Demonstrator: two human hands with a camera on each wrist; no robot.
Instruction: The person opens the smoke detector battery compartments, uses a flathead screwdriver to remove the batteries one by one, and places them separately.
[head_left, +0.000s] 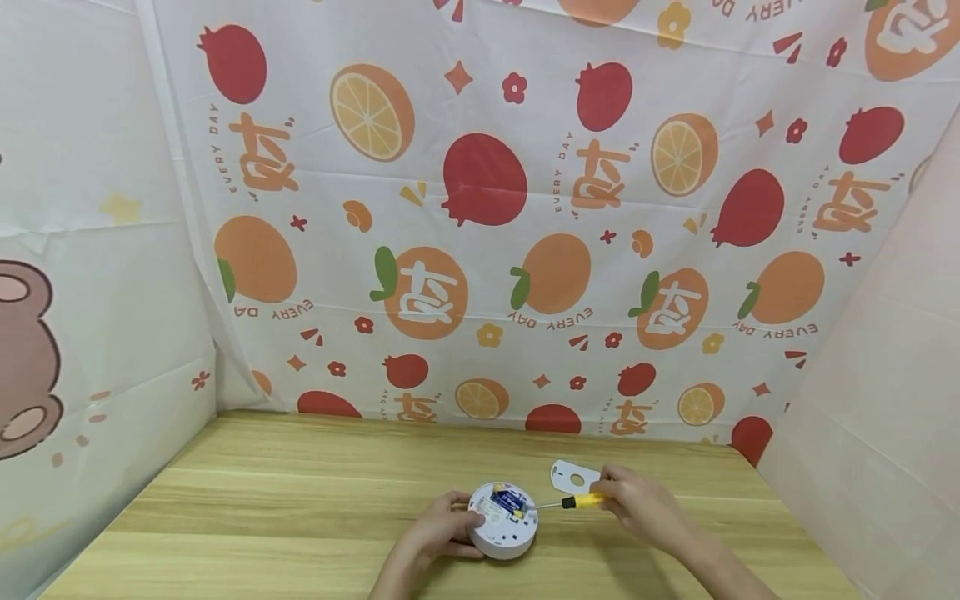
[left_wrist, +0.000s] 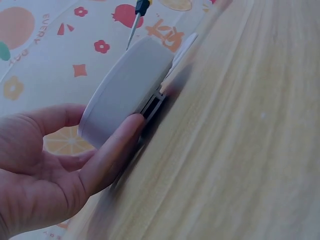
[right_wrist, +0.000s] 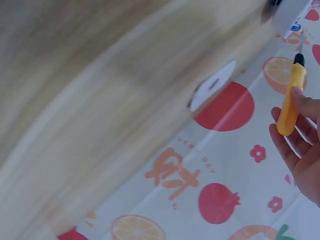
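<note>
My left hand (head_left: 446, 530) grips the disc (head_left: 504, 535); my right hand (head_left: 639, 505) holds the screwdriver (head_left: 585, 500), its tip at the disc's edge opposite my left grip. Pushed too hard, it could skid toward my thumb (head_left: 475, 519) or scratch the disc.

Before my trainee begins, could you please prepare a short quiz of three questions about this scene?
1. True or false: the left hand grips the round white device.
2. What colour is the handle of the screwdriver that the right hand holds? A) red B) yellow C) green
3. Complete: the flat white plate with a hole lies on the ____.

Key: 1. True; 2. B; 3. table.
</note>
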